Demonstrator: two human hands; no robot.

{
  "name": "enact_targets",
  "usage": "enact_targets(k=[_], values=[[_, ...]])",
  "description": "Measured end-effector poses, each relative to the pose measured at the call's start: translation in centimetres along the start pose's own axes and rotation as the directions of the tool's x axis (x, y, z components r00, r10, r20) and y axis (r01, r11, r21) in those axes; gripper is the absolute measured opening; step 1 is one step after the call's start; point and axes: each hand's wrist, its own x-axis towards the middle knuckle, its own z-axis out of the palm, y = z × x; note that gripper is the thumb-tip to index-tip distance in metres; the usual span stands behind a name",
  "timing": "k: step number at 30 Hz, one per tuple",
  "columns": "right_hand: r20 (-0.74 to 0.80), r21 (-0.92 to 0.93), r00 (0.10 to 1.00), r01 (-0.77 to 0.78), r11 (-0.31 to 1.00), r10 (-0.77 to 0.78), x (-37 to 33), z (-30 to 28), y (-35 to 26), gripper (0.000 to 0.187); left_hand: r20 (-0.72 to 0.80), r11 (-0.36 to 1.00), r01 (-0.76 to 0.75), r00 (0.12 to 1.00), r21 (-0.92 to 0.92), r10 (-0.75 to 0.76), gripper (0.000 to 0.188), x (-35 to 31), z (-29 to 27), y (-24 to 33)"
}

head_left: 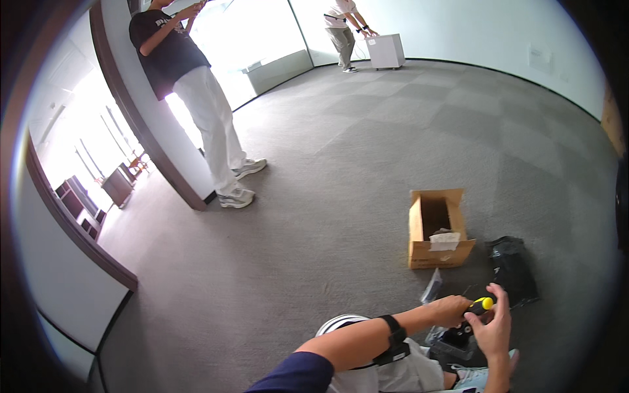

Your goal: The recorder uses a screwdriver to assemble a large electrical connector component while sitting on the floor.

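My left hand (452, 310) is closed around a short black handle with a rounded yellow end (485, 304); its exact kind is hard to make out. Around the yellow end curves my right hand (493, 331), thumb and fingers apart, the thumb close to the black part. Just below both hands, a black part (458, 335) lies in or on a clear plastic package (451, 349). My hands hide some of it. A narrow clear plastic bag (432, 286) rests on the carpet beyond my left hand.
An open cardboard box (418, 229) stands ahead of my hands, with a crumpled black plastic bag (514, 268) to its right. At the left, a person (203, 98) stands by the doorway. Far back, another person (341, 36) bends over a white wheeled cabinet (385, 51).
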Motion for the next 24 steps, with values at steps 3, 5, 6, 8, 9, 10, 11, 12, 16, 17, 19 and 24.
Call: enact_targets(k=[3,5,6,8,9,10,11,12,16,17,19,24], values=[[0.046,0.053,0.994,0.099,0.994,-0.102,-0.1,0.2,0.7,0.062,-0.009,1.0,0.024,1.0,0.001,-0.024,0.025,-0.5,-0.5,0.7],[0.103,0.022,0.989,0.107,0.994,-0.109,0.3,0.4,0.3,0.052,-0.004,0.999,0.0,1.0,0.042,0.0,0.024,-0.4,0.0,-1.4],[0.093,0.013,0.989,0.113,0.994,-0.114,0.3,0.5,0.2,0.051,-0.025,0.999,-0.028,0.999,0.025,0.029,0.024,-0.5,0.3,-1.5],[0.08,0.036,0.993,0.083,0.996,-0.086,0.1,0.4,0.2,0.048,-0.024,0.999,-0.039,0.999,0.028,0.04,0.026,-0.6,0.1,-0.9],[0.032,-0.031,0.992,0.126,0.992,-0.125,0.0,0.3,0.6,0.049,-0.019,0.998,-0.003,1.0,0.06,0.004,0.027,-0.6,0.1,-0.5],[0.038,-0.041,0.995,0.092,0.995,-0.09,-0.1,-0.3,0.4,0.051,-0.027,0.996,-0.011,1.0,0.09,0.013,0.027,-0.5,0.1,-0.1],[0.056,-0.047,0.997,0.054,0.997,-0.051,-0.1,-0.4,0.0,0.053,-0.037,0.994,-0.007,0.999,0.112,0.011,0.027,-0.7,-0.1,0.2],[0.047,-0.05,0.998,0.049,0.998,-0.046,-0.1,-0.5,0.2,0.053,-0.029,0.993,-0.016,0.999,0.114,0.019,0.027,-0.8,-0.4,0.5],[0.062,-0.062,0.994,0.096,0.993,-0.092,-0.1,-0.3,0.9,0.056,-0.017,0.993,-0.036,0.999,0.11,0.038,0.023,-0.5,-0.8,0.6],[0.054,-0.012,0.983,0.176,0.984,-0.175,-0.1,-0.3,1.1,0.056,-0.017,0.997,-0.022,1.0,0.077,0.024,0.021,-0.4,-0.4,0.3],[0.021,0.03,0.978,0.209,0.977,-0.21,0.2,0.0,1.6,0.052,-0.071,0.996,0.018,0.997,0.09,-0.012,0.024,0.0,0.0,-0.6],[0.018,-0.062,0.994,0.11,0.992,-0.109,-0.1,0.2,0.3,0.045,-0.044,0.999,0.015,0.999,0.049,-0.013,0.029,-0.9,-1.0,0.1]])
